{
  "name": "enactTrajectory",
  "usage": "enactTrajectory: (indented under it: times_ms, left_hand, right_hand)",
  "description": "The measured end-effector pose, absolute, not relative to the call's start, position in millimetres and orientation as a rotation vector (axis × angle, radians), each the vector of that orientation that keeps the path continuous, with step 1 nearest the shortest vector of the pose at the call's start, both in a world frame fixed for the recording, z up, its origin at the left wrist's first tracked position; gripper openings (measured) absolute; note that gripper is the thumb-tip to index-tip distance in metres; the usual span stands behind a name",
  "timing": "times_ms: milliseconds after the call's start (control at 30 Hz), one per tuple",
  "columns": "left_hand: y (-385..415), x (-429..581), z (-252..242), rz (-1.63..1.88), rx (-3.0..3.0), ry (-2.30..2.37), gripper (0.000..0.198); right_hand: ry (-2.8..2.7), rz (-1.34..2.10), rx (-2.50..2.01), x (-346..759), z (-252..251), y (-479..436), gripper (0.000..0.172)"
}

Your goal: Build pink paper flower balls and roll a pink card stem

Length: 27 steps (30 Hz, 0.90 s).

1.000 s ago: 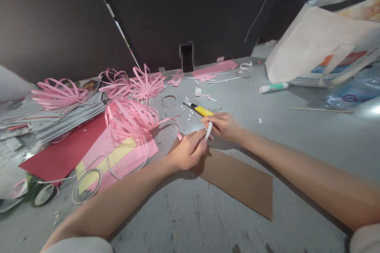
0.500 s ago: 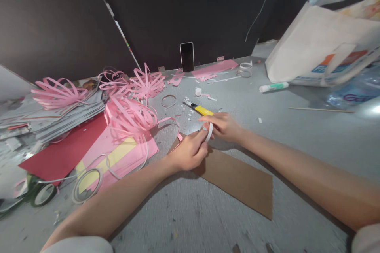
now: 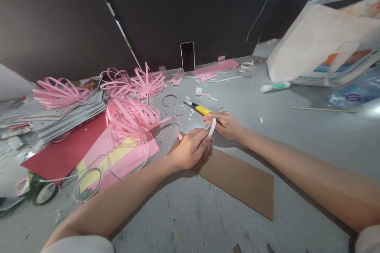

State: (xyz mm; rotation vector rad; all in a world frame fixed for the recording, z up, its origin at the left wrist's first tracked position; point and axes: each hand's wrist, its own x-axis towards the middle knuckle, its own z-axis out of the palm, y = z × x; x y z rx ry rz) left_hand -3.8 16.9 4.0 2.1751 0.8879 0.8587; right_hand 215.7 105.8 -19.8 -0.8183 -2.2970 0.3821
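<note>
In the head view a narrow white ring (image 3: 211, 127), which looks like a roll of tape, stands on edge between my hands. My left hand (image 3: 190, 148) is closed on its near side, above a brown cardboard piece (image 3: 237, 182). My right hand (image 3: 224, 124) pinches its far side, with fingertips partly hidden. Just behind the right fingers lies a yellow utility knife (image 3: 202, 109), blade end to the left. A pink paper strip (image 3: 170, 119) runs from a looped pink paper bundle (image 3: 130, 116) to beside my left hand; its end there is partly hidden.
More looped pink paper (image 3: 147, 83) lies at the back left, near stacked papers (image 3: 71, 112) and red paper (image 3: 65, 146). A phone (image 3: 187, 56) leans on the dark wall. At right are a glue stick (image 3: 275, 86), a thin stick (image 3: 323, 109) and a white bag (image 3: 317, 43).
My hands have drawn slightly apart, and the white ring has shifted a little up and right, showing more of itself. The view has moved slightly.
</note>
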Motion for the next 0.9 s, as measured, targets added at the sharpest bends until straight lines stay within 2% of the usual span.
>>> enactTrajectory:
  times_ms: [367,900]
  left_hand:
    - [15.2,-0.3,2.3,0.825,2.377,0.995,0.041]
    - [15.6,1.8,5.8,0.8,2.283,1.038,0.032]
  right_hand:
    - [-2.289,0.265,-0.624,213.9,-22.9,106.4,0.023]
    - [-2.351,0.346,-0.691,212.6,-17.3,104.9,0.031]
